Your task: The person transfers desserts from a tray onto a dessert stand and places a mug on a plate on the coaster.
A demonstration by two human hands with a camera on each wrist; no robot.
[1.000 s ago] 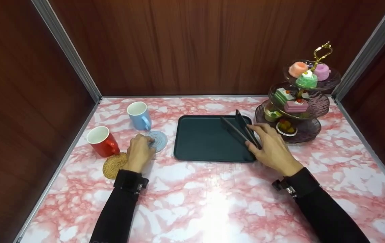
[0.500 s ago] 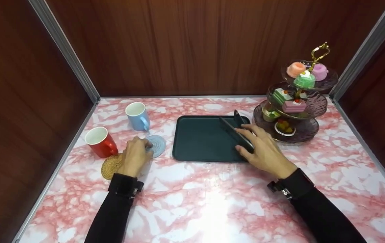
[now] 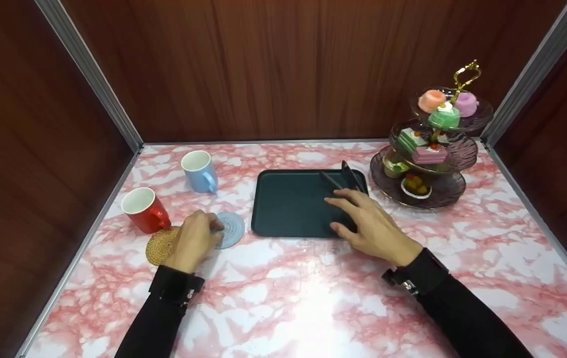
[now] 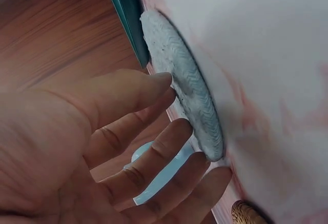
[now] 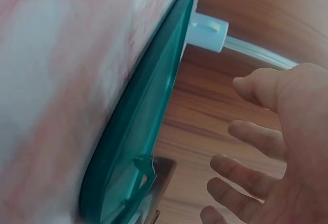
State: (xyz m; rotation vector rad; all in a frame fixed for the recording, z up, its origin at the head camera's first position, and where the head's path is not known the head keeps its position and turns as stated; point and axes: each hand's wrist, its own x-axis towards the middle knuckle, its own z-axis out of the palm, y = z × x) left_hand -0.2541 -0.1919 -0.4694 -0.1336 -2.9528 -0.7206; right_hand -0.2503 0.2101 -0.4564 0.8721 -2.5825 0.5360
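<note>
My left hand (image 3: 195, 240) rests its thumb and fingertips on a round light-blue woven coaster (image 3: 231, 230) lying flat on the table. In the left wrist view the thumb tip meets the top of the coaster (image 4: 177, 75), and the fingers are loosely bent without wrapping its edge. My right hand (image 3: 370, 223) hovers over the right end of a dark green tray (image 3: 288, 204), its fingers spread and holding nothing. A pair of dark tongs (image 3: 349, 174) lies on the tray, partly hidden behind that hand. The right wrist view shows the palm apart from the tongs (image 5: 141, 183).
A red mug (image 3: 146, 211) stands at the left beside a brown woven coaster (image 3: 161, 246), partly covered by the left hand. Behind them is a blue mug (image 3: 199, 171). At the right back, a three-tier stand (image 3: 450, 189) carries several small cakes. Wood panels (image 3: 283, 69) enclose the table.
The light-blue coaster has slid toward me under the left hand. My right hand has let go of the tongs, spread its fingers and shifted left.
</note>
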